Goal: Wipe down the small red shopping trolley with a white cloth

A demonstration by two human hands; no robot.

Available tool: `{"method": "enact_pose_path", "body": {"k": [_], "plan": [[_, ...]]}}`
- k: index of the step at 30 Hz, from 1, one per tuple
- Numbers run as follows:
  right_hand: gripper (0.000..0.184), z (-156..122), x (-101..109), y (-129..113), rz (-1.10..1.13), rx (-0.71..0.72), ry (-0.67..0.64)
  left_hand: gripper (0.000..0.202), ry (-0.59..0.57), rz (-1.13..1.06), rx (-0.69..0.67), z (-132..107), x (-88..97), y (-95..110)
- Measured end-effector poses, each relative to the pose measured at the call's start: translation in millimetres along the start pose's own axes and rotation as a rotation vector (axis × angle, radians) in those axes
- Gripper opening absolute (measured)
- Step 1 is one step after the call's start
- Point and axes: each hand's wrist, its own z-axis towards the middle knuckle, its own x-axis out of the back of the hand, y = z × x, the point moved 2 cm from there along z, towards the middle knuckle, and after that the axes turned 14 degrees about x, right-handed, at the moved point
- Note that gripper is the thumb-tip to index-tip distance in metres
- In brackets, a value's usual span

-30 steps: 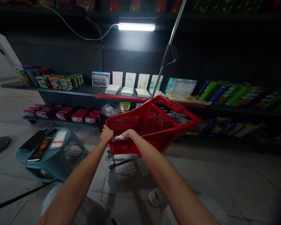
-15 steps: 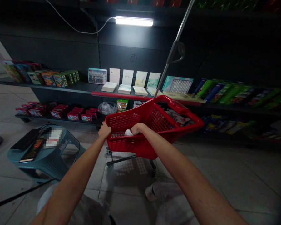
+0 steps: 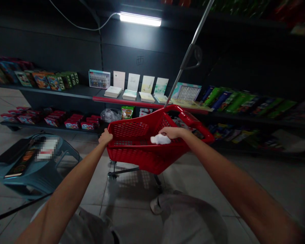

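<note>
Fingers of the left hand (image 3: 105, 137) clamp the red cart's (image 3: 142, 156) near-left corner, steadying it, while the right hand (image 3: 170, 132) wipes its right rim, gripping a white cloth (image 3: 159, 139).

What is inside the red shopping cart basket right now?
Inside the red cart only the right hand shows, holding a white cloth against its far side. The visible mesh floor looks bare; the near wall hides the lowest part.

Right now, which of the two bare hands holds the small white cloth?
The right hand holds the small white cloth over the red plastic shopping cart; the left hand grips only its rim.
</note>
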Motion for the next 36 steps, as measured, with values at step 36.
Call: {"method": "enact_pose_path", "body": {"k": [36], "plan": [[0.050, 10, -175, -21, 0.897, -0.720, 1.723, 0.049, 0.125, 0.014, 0.102, 6, -7.5, 19]]}}
